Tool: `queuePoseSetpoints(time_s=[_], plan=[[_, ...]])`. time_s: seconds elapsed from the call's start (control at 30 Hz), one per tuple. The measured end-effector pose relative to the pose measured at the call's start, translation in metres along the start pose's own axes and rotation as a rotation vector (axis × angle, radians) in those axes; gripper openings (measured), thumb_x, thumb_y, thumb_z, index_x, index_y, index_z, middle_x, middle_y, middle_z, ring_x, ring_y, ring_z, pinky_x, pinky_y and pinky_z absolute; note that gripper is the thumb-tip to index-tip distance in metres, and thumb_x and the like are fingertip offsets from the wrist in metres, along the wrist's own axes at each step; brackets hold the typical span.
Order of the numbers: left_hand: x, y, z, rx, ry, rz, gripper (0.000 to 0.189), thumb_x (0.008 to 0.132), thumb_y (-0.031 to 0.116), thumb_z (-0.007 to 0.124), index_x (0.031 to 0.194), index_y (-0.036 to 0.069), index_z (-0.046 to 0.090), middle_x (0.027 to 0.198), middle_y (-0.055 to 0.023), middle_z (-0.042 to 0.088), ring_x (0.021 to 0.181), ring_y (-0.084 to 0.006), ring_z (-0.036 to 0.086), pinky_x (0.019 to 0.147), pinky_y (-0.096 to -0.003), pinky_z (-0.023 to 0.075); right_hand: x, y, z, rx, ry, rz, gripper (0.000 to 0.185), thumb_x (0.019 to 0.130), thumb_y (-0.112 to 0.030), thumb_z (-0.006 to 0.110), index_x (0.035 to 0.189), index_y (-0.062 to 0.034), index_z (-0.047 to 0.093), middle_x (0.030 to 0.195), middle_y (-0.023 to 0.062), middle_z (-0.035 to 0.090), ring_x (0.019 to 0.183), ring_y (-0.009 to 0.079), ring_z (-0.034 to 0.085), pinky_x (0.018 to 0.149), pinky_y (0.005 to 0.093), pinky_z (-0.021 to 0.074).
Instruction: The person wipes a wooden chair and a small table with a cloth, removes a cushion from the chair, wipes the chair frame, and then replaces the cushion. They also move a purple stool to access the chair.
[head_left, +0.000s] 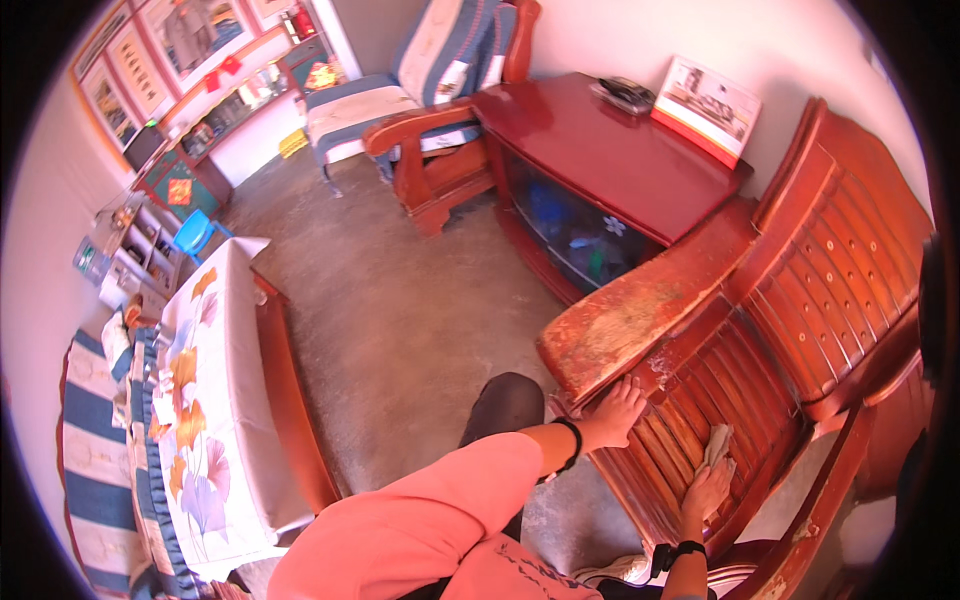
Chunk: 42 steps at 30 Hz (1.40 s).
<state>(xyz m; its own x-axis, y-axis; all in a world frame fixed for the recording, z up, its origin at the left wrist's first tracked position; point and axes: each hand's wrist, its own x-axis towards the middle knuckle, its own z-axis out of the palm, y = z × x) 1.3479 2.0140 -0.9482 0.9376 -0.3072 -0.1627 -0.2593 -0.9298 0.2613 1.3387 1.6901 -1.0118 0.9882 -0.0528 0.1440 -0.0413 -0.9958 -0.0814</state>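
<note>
A slatted wooden armchair (675, 420) stands before me on the right, its varnish worn pale on the broad armrest (600, 341). My right hand (709, 489) presses a crumpled greyish cloth (718, 442) against the seat slats. Part of the cloth is hidden under the fingers. My left hand (619, 414) rests palm down on the seat's edge, right beside the armrest, with its fingers spread and nothing held. Behind the slats rises the studded backrest (832, 277).
A dark red cabinet (600, 157) with a glass front adjoins the armchair. It carries a desk calendar (709, 109) and a coiled black cable (626, 94). A cushioned wooden chair (375, 105) stands beyond. To my left are a cloth-covered table (247, 450) and a blue stool (196, 232).
</note>
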Motion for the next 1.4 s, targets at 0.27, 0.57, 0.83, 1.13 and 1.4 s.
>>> queuePoseSetpoints(time_s=[0.27, 0.57, 0.83, 1.13, 1.4], plan=[[0.015, -0.017, 0.041, -0.192, 0.412, 0.091, 0.088, 0.085, 0.06, 0.064, 0.144, -0.001, 0.04, 0.156, -0.0239, 0.03, 0.147, -0.0401, 0.025, 0.118, -0.0529, 0.02, -0.003, 0.004, 0.004, 0.088, 0.099, -0.091, 0.047, 0.101, -0.024, 0.043, 0.14, 0.0005, 0.048, 0.143, 0.0151, 0.052, 0.132, 0.0363, 0.045, 0.111, 0.0483, 0.0328], [0.025, -0.008, 0.032, -0.15, 0.298, -0.015, 0.088, 0.08, 0.059, 0.067, 0.144, 0.003, 0.044, 0.157, -0.0191, 0.033, 0.148, -0.0363, 0.026, 0.119, -0.0519, 0.0194, 0.004, 0.007, -0.006, 0.115, -0.035, -0.142, 0.048, 0.1, -0.028, 0.043, 0.138, -0.0007, 0.05, 0.146, 0.0127, 0.049, 0.138, 0.0366, 0.04, 0.113, 0.0514, 0.0293], [-0.02, 0.047, -0.027, -0.466, -0.083, -0.3, 0.077, 0.081, 0.029, 0.071, 0.147, 0.004, 0.041, 0.161, -0.0195, 0.021, 0.146, -0.0369, 0.029, 0.117, -0.0473, 0.0317, 0.036, -0.018, -0.07, 0.019, -0.53, 0.017, 0.057, 0.095, -0.026, 0.057, 0.148, -0.0127, 0.041, 0.157, 0.012, 0.035, 0.143, 0.0392, 0.031, 0.113, 0.0513, 0.0311], [-0.278, -0.007, -0.204, -0.848, -0.138, -0.525, 0.039, 0.086, 0.028, 0.064, 0.118, 0.006, 0.062, 0.124, -0.016, 0.057, 0.115, -0.0347, 0.058, 0.095, -0.0442, 0.0487, 0.113, -0.077, -0.219, -0.008, -0.787, -0.126, 0.037, 0.089, -0.036, 0.055, 0.1, -0.0037, 0.07, 0.1, 0.0257, 0.069, 0.099, 0.0455, 0.065, 0.089, 0.0526, 0.0517], [-0.467, -0.151, -0.288, -0.722, 0.13, -1.19, 0.04, 0.085, 0.037, 0.067, 0.112, 0.007, 0.066, 0.097, -0.0147, 0.072, 0.093, -0.0349, 0.069, 0.082, -0.0444, 0.0545, 0.154, -0.233, -0.262, 0.272, -0.764, -0.145, 0.036, 0.088, -0.033, 0.057, 0.098, -0.0008, 0.069, 0.095, 0.0254, 0.07, 0.091, 0.0454, 0.067, 0.081, 0.0532, 0.0534]])
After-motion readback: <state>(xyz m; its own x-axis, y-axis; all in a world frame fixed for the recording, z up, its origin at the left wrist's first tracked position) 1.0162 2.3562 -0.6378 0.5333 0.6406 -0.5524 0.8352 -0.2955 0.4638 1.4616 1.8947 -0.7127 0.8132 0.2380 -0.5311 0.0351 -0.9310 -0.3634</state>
